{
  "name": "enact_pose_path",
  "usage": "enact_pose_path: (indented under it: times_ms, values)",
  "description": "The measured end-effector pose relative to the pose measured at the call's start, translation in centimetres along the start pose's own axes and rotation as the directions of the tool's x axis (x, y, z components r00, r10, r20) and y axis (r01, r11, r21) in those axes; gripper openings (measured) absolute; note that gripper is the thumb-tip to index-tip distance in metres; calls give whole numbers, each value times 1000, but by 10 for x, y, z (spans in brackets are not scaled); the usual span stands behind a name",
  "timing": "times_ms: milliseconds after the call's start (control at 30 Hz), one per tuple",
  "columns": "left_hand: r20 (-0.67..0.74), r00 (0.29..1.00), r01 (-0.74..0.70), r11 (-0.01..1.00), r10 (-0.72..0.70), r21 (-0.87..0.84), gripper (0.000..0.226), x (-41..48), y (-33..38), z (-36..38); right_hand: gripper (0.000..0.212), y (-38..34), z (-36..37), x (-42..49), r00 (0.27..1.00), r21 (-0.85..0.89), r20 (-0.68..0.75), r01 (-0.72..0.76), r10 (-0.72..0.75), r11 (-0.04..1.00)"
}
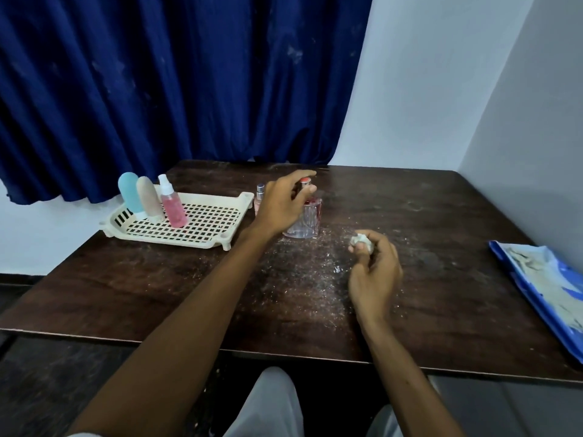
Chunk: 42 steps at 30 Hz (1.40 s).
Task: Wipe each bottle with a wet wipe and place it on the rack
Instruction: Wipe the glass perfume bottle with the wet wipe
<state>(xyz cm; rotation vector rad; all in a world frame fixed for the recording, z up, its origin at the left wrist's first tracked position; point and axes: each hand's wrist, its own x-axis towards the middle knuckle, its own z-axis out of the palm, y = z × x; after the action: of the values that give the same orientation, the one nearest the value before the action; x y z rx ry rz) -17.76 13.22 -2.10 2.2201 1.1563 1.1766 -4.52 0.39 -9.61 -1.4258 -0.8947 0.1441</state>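
Head view, one frame examined.

Left hand [282,205]: reaches out over the middle of the table [441,216]. Its fingers are curled about the top of the glass bottle [304,223]. The index finger arches over the red cap and the thumb lies against the cap's side, so the cap sits pinched between the two. The bottle is clear, ribbed and upright, and its base rests on the table. The hand covers most of its left side.

Right hand [375,274]: held nearer the person, to the right of the glass bottle and apart from it. Thumb and fingertips pinch a crumpled wet wipe [360,241]. The remaining fingers are curled in loosely.

Rack [202,230]: cream plastic with a lattice floor, on the far left part of the table. Three items stand at its far left end, close together:
- blue tube [129,192], cap down;
- beige tube [148,197], cap down, just beside the blue one;
- pink spray bottle [172,206], tilted slightly.

Small bottle [259,197]: pink with a silver cap, upright on the table just beside the rack's right end. The left hand partly hides it.

Other items:
- White flecks and crumbs dust the table between the hands.
- A blue packet [542,288] lies flat at the right edge.
- A dark blue curtain [157,89] hangs behind the table.
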Motion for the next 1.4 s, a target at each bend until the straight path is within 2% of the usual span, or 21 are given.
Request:
enact_pose_path:
  times_ms: [100,267,400,500,633,867,1067,1133,1267,1400]
  values:
    - [26,1000,-15,999,15,29,29,-1,2,-3,21,-2,0,-2,1000,28,2,-15,15,1000]
    - [-36,999,33,999,-32,23,21,3,10,10,16,-6,-2,-2,997,74,-40,-60,63,995]
    - [-3,998,63,985,-65,-164,22,7,28,27,13,-12,-13,0,988,219,-123,-67,96,973]
    - [79,991,128,938,-108,-323,23,2,31,49,10,-17,-31,4,986,228,-153,-34,70,973]
    - [129,980,198,829,-152,-523,28,-4,33,72,12,-16,-50,24,990,141,-116,-59,76,988]
    - [200,946,318,623,-254,-715,32,-6,29,90,16,2,-48,42,980,103,34,-198,196,975]
    - [428,893,450,270,-139,-851,47,-12,31,97,15,6,-44,44,969,125,41,-249,246,960]
    - [471,877,479,198,-92,-855,47,-13,34,99,13,3,-46,45,968,113,41,-251,248,961]
    - [483,870,490,78,-97,-868,38,-14,37,101,13,-14,-51,49,990,-29,17,-140,141,990]
    - [516,852,519,12,-87,-855,34,-13,36,96,13,-34,-44,51,980,-171,134,170,-148,971]
